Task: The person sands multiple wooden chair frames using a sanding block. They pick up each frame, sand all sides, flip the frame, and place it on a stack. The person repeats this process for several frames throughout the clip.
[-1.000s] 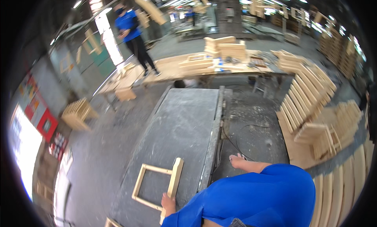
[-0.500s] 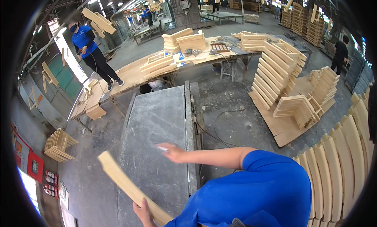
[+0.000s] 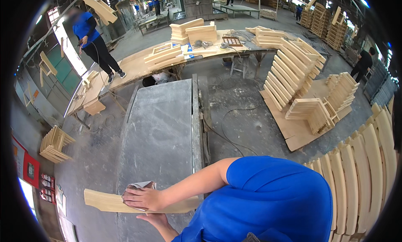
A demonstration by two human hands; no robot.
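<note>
A long, slightly curved pale wooden slat (image 3: 102, 200) lies crosswise at the near end of a grey-topped bench (image 3: 161, 112). My right hand (image 3: 144, 199) presses a folded sheet of sandpaper (image 3: 146, 185) onto its face, fingers wrapped over the sheet. The sandpaper has a brown side and a pale grey backing. My left hand (image 3: 155, 220) holds the slat along its near edge, with some fingers hidden beneath it. The slat's right end runs behind my blue sleeve.
Stacked curved slats (image 3: 356, 179) stand close on my right. Farther right, wooden frames (image 3: 293, 74) are piled on a brown board (image 3: 278, 127). A long worktable (image 3: 217, 60) crosses beyond the bench, bearing wooden parts. A co-worker (image 3: 90, 37) stands far left. A cable (image 3: 226, 129) lies on the floor.
My right hand has come down and toward me onto the slat with the sandpaper. The slat has turned from slanting to nearly level across the view.
</note>
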